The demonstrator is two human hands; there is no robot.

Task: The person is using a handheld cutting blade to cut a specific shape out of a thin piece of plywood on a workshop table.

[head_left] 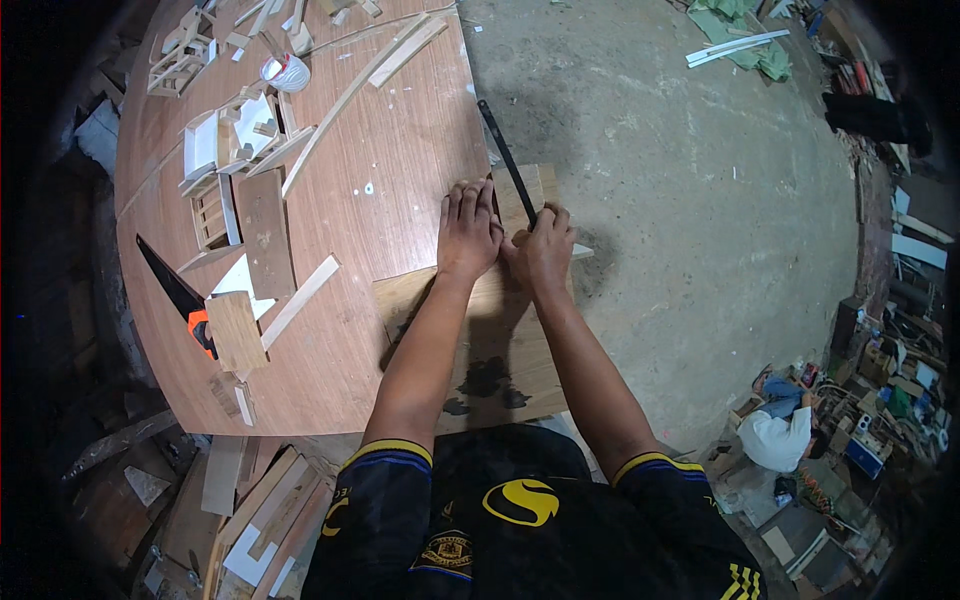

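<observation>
My left hand (470,230) lies at the right edge of the brown table (380,180), its bent fingers closed over a light wooden board (525,185) that overhangs that edge. Just right of it, my right hand (540,250) is closed on the lower end of a long, narrow black strip (505,145), which slants up and left across the board. A pale sliver (581,251) shows beside my right knuckles. Below both hands a larger plywood board (405,295) with dark stains lies under my forearms. What is under my fingers is partly hidden.
Small wooden assemblies (220,140), loose slats (350,100), a white cup (285,72) and an orange-handled handsaw (200,330) occupy the table's left. A concrete floor (680,220) lies right, edged by scrap piles (890,390). A co-worker in white (775,440) crouches at lower right.
</observation>
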